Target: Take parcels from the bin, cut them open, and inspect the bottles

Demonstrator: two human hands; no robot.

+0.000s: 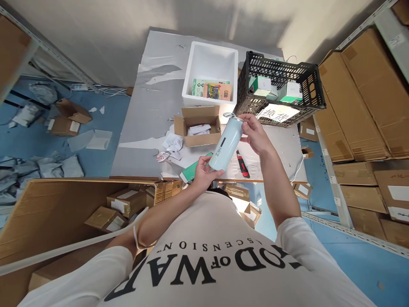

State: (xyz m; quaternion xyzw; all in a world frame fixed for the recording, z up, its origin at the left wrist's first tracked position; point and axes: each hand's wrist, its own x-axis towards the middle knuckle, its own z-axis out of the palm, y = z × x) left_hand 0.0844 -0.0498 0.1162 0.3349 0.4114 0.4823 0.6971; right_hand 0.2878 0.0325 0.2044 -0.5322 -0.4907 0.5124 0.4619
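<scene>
A pale blue bottle (226, 144) with dark lettering and a strap loop at its top is held tilted between both hands over the table's front part. My left hand (204, 172) is closed around its base end. My right hand (254, 133) grips it near the cap. Under and beside the left hand lies a green box (191, 171), partly hidden. A red and black utility knife (243, 164) rests on the table right of the bottle. Behind the bottle stands an open cardboard box (202, 140) with papers inside.
On the table (134, 147) stand a white foam box (188, 81) holding colourful packs and a black crate (281, 68) with green-white boxes. Crumpled paper (173, 142) lies left of the cardboard box. A large carton (41, 213) with parcels is at the lower left; shelves of cartons (364, 98) stand right.
</scene>
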